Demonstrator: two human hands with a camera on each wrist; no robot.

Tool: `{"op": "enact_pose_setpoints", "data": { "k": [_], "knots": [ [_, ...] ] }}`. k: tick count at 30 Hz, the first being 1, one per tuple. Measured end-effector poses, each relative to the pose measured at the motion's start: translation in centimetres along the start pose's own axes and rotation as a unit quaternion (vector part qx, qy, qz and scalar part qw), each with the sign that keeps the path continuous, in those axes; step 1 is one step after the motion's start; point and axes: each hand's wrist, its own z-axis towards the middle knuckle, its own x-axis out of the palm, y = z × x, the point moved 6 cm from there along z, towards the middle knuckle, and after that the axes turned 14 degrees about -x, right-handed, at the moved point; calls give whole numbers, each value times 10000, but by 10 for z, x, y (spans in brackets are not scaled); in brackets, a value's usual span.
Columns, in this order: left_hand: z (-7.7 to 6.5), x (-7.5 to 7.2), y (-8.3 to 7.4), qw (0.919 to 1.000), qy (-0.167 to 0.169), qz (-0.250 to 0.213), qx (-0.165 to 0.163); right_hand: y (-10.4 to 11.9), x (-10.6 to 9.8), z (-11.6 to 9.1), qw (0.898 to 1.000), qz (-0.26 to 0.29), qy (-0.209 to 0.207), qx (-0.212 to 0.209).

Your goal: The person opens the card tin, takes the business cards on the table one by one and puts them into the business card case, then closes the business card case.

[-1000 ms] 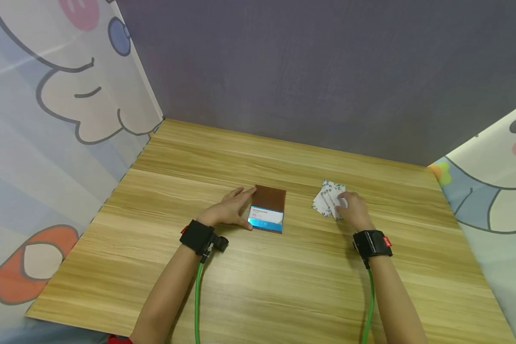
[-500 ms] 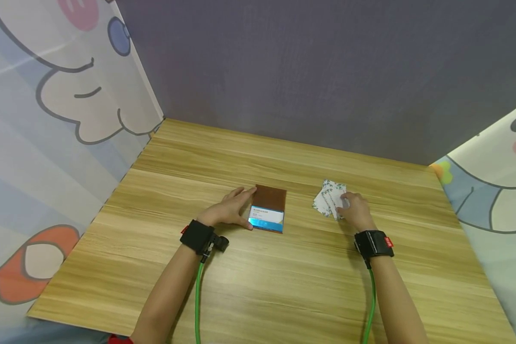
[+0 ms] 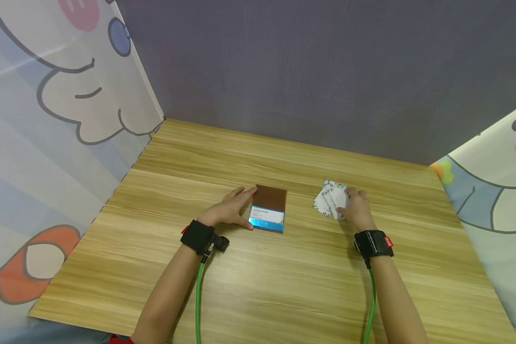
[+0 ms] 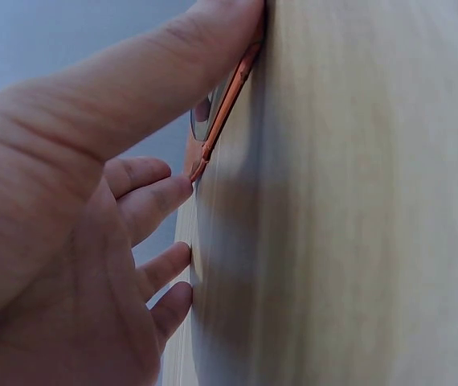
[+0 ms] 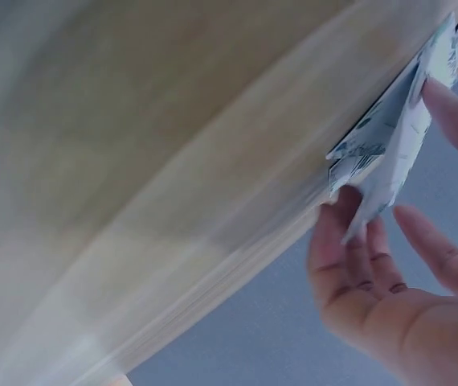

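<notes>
A flat brown card holder (image 3: 270, 197) lies on the table, its lower part showing a blue and white card (image 3: 266, 220). At its left side rests my left hand (image 3: 228, 210), fingers spread, with the thumb at the lower corner and a fingertip at the upper one. Several white cards with green leaf prints (image 3: 322, 204) lie fanned out to the right. My right hand (image 3: 358, 211) holds the rightmost leaf-print card (image 5: 406, 149) by its edges between thumb and fingers. The right wrist view shows that card tilted up from the others.
The wood-grain table (image 3: 258, 286) meets a dark grey panel (image 3: 309, 86) at the back. Cartoon-printed curtains (image 3: 60, 167) hang at both sides. A black strap with a green cable (image 3: 198, 296) is on each wrist.
My right fingers have shifted from over the card's face to its far right edge, uncovering more of it. The left hand and card holder have stayed in place.
</notes>
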Motion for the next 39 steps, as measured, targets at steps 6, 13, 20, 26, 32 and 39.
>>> {"op": "enact_pose_setpoints", "data": {
  "k": [6,13,20,26,32,39],
  "knots": [
    [-1,-1,0,10000,-2,22,26,1,-1,3,9998,89,-157,50],
    [-1,-1,1,10000,5,7,14,9,-5,3,9978,108,-591,-270],
    [-2,-1,1,10000,9,1,22,22,-7,3,9948,142,-861,-519],
    [-1,-1,0,10000,-2,7,-1,35,-3,8,9918,51,-988,-805],
    [-2,-1,-1,10000,10,-4,-6,51,5,14,9908,-14,-895,-1017],
    [-1,-1,-1,10000,21,-28,-69,72,16,17,9913,254,-584,-1150]
  ]
}}
